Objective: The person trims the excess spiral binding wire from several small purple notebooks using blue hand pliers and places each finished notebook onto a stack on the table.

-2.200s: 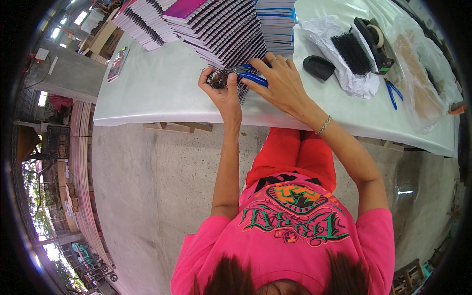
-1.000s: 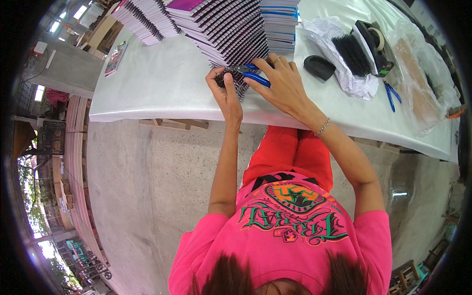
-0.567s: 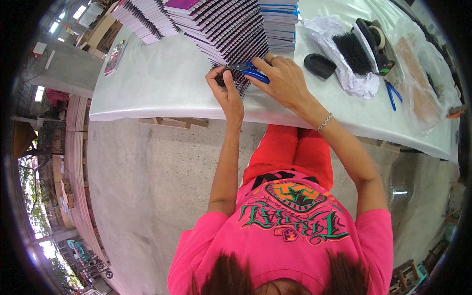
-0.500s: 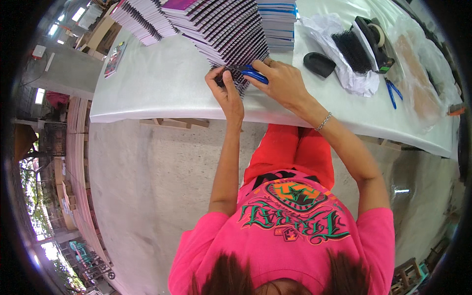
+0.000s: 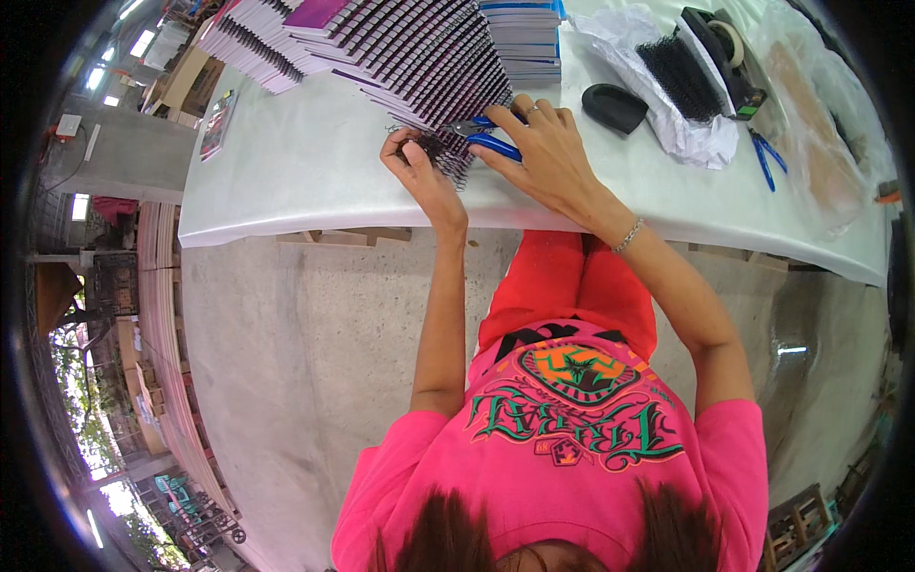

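Observation:
Before me a tall stack of spiral-bound notebooks [image 5: 410, 57] stands with its dark coil bindings towards me. My right hand [image 5: 558, 157] is closed around blue-handled cutting pliers [image 5: 497, 147], with the handles spread apart. The metal jaws are at the coils low on the stack's near side; whether they grip a wire is too small to tell. To the left of the jaws, my left hand [image 5: 431, 191] has its fingers curled around a tangle of dark wire bits [image 5: 425, 146]. Its fingertips are close to the lower notebooks.
More notebooks [image 5: 243, 52] are stacked at left, and blue-edged books [image 5: 522, 48] behind. To the right lie a black computer mouse-shaped object [image 5: 615, 108], a bundle of black coils [image 5: 679, 76] on white paper, a tape dispenser [image 5: 729, 57], second blue pliers [image 5: 766, 160] and clear plastic [image 5: 824, 143].
The plier handles have spread wider and the jaws now show beside the coils. My left hand has shifted slightly left, and the wire tangle in it shows more clearly.

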Demonstrator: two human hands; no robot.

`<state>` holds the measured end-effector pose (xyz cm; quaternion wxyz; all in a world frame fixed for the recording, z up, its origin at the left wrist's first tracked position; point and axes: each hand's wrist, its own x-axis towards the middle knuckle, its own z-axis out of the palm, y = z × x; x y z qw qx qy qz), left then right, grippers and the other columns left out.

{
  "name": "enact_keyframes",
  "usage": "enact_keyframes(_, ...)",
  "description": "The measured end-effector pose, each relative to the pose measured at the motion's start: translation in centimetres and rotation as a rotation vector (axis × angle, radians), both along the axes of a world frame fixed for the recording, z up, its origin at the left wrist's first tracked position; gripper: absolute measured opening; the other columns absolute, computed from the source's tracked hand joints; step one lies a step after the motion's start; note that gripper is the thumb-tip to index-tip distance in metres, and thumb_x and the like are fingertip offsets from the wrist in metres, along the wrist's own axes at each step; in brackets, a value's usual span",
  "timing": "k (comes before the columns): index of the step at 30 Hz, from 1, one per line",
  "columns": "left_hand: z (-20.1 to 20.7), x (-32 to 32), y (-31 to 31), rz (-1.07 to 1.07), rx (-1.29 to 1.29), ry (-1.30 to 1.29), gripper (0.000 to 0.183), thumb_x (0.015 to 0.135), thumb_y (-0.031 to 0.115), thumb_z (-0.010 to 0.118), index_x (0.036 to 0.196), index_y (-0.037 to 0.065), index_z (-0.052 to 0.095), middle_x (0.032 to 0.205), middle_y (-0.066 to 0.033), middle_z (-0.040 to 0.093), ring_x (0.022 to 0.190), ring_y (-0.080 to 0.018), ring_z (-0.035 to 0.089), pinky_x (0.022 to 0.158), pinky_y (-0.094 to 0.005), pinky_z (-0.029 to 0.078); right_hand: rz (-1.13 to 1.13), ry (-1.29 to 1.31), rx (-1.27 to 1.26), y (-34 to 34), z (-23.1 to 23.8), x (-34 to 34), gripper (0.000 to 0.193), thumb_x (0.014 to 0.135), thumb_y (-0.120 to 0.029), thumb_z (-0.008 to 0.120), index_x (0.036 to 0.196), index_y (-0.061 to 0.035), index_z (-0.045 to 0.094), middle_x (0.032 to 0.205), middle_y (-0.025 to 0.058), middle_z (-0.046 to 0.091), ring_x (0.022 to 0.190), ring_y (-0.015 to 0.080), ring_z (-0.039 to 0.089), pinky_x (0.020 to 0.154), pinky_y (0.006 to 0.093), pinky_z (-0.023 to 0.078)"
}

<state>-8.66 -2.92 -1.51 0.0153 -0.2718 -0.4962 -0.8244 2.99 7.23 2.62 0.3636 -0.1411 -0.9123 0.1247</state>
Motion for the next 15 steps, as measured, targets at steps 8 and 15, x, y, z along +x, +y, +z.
enact_keyframes(8,0.2,0.5,-0.6,0.001,-0.159,0.055,0.031,0.098,0.019,0.059,0.121,0.005,0.042,0.113,-0.0063,0.046,0.099,-0.0127,0.046,0.087,-0.0271,0.040,0.052,0.040,-0.012,0.0,-0.1,-0.7,0.042,0.086,-0.047,0.064,0.109,-0.0118,0.063,0.104,0.0169,0.063,0.096,0.0319,0.059,0.077,0.0430,0.041)
enact_keyframes(15,0.2,0.4,-1.1,-0.006,-0.184,0.047,0.030,0.100,0.023,0.057,0.120,0.005,0.043,0.112,-0.0060,0.048,0.096,-0.0121,0.047,0.086,-0.0268,0.041,0.082,-0.035,-0.159,-0.4,-0.3,-0.9,0.035,0.087,-0.041,0.065,0.102,-0.0101,0.061,0.084,0.0128,0.066,0.070,0.0312,0.066,0.059,0.0421,0.050)
